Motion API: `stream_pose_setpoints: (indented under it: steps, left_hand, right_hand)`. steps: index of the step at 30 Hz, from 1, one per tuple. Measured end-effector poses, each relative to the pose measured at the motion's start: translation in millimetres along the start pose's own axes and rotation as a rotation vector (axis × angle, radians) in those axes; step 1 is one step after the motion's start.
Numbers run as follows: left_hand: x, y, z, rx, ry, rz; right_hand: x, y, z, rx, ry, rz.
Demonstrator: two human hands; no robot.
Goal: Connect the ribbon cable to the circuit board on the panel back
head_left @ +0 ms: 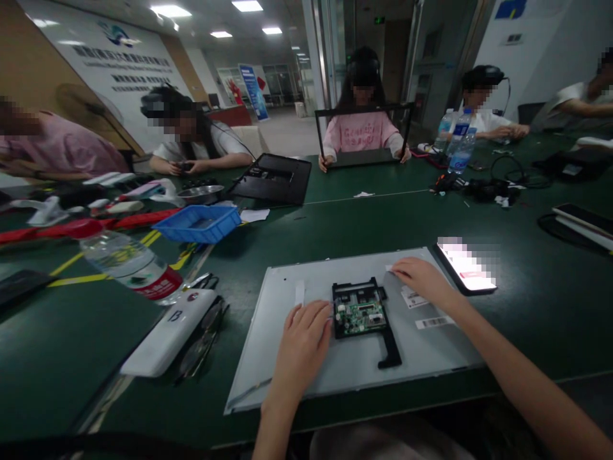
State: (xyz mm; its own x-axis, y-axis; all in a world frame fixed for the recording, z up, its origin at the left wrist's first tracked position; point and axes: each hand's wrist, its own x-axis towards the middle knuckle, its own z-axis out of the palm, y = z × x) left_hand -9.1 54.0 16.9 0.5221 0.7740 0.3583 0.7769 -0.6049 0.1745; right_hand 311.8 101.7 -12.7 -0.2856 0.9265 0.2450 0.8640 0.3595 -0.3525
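A grey metal display panel [287, 345] lies flat on the green table in front of me. On its middle sits a black plastic bracket holding a green circuit board [359, 315]. My left hand [302, 345] rests flat on the panel, fingers together, its fingertips touching the left edge of the board. My right hand [420, 280] lies on the panel to the upper right of the board, fingers bent down on a small white label [390, 269]. Two barcode stickers [432, 322] sit under my right wrist.
A lit phone [467, 265] lies right of the panel. A water bottle [127, 260], a white power bank [170, 331] and a blue tray [198, 223] are at left. Several people sit around the table; one holds a black monitor frame [364, 110]. Cables [483, 186] and bottles [458, 145] lie far right.
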Motion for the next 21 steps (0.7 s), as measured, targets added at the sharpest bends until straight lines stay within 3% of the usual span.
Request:
stream_pose_setpoints:
  steps: [9,21]
  left_hand:
    - [0,59,30.3,0.027,-0.076,0.000]
    - [-11,65,40.9,-0.002,-0.065,0.029]
  right_hand:
    - [-9,1,-7,-0.030,0.037,-0.026]
    - [-22,0,-10,-0.019,0.013,-0.075]
